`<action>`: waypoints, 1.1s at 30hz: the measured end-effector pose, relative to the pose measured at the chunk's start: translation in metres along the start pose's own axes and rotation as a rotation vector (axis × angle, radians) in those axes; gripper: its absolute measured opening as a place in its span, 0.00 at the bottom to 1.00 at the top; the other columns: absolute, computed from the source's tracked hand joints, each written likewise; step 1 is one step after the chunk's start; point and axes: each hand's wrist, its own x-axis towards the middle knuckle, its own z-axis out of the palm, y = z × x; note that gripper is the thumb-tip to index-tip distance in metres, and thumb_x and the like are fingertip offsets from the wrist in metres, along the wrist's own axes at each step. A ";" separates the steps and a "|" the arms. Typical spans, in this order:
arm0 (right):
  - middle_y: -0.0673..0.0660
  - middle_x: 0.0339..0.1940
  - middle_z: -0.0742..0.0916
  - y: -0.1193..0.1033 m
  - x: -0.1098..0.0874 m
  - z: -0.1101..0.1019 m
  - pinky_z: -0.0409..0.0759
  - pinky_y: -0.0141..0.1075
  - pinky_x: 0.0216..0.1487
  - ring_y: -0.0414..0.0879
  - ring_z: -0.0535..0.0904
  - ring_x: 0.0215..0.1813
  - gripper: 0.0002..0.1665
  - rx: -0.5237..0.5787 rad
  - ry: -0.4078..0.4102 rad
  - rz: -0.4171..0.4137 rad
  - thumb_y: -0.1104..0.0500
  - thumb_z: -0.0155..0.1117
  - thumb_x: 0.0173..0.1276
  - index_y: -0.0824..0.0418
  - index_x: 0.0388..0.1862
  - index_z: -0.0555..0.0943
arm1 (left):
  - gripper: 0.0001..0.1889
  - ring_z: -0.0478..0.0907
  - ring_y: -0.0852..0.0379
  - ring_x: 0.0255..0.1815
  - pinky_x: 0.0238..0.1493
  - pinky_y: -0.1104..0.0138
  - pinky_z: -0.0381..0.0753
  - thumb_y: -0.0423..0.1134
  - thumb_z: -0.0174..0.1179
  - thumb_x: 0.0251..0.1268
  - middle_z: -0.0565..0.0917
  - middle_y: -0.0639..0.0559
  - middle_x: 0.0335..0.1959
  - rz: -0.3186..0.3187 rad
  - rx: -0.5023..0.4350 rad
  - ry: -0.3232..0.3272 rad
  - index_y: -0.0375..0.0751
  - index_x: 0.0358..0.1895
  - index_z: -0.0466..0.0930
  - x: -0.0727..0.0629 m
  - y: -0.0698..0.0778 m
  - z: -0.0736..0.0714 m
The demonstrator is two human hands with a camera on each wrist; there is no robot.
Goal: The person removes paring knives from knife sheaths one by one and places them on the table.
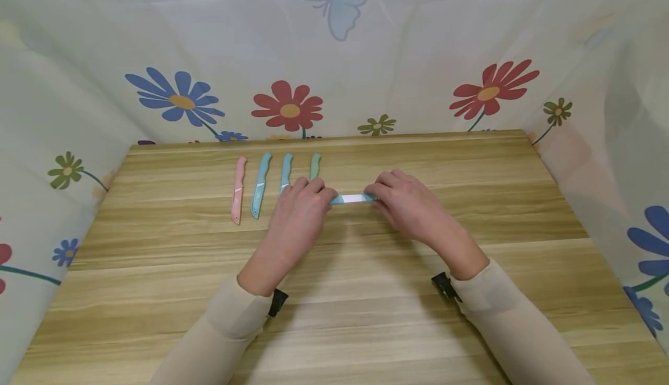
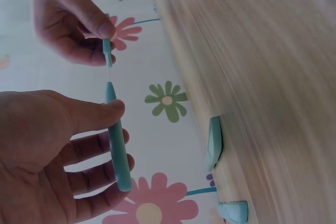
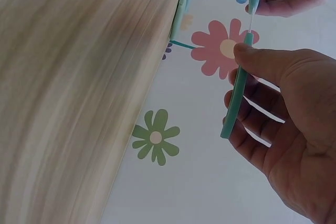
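Observation:
A blue-green paring knife is held sideways between both hands, its bright blade partly bare in the gap. My left hand pinches the rounded knife handle, thumb on one side and fingers on the other. On the far end of the knife, my right hand grips the slim sheath between thumb and fingers. In the wrist views the knife is raised off the table. Left of it lie a pink sheathed knife and a blue sheathed knife.
Another blue knife and a green knife lie beside them, their lower ends covered by the left hand. The wooden table backs onto a flowered curtain. A dark clip sits at each wrist.

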 end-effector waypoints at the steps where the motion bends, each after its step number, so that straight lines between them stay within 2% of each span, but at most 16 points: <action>1: 0.56 0.47 0.87 0.000 0.000 0.000 0.81 0.44 0.49 0.52 0.79 0.46 0.16 0.001 0.000 0.002 0.61 0.76 0.71 0.62 0.55 0.88 | 0.13 0.77 0.48 0.41 0.38 0.59 0.79 0.37 0.75 0.67 0.84 0.49 0.41 -0.002 -0.002 0.001 0.45 0.53 0.91 0.000 0.000 0.000; 22: 0.56 0.47 0.87 0.003 -0.001 -0.001 0.82 0.45 0.54 0.52 0.79 0.49 0.16 -0.001 -0.005 0.022 0.60 0.75 0.73 0.62 0.56 0.88 | 0.12 0.79 0.47 0.42 0.40 0.56 0.81 0.35 0.74 0.68 0.85 0.49 0.42 -0.010 -0.005 0.010 0.45 0.52 0.91 -0.002 -0.003 -0.001; 33: 0.56 0.47 0.86 0.006 -0.003 -0.001 0.82 0.46 0.52 0.53 0.79 0.48 0.15 -0.006 0.003 0.025 0.60 0.75 0.73 0.62 0.56 0.88 | 0.11 0.79 0.47 0.41 0.37 0.57 0.80 0.34 0.74 0.68 0.85 0.49 0.42 -0.018 -0.003 0.030 0.45 0.51 0.91 -0.003 -0.005 0.000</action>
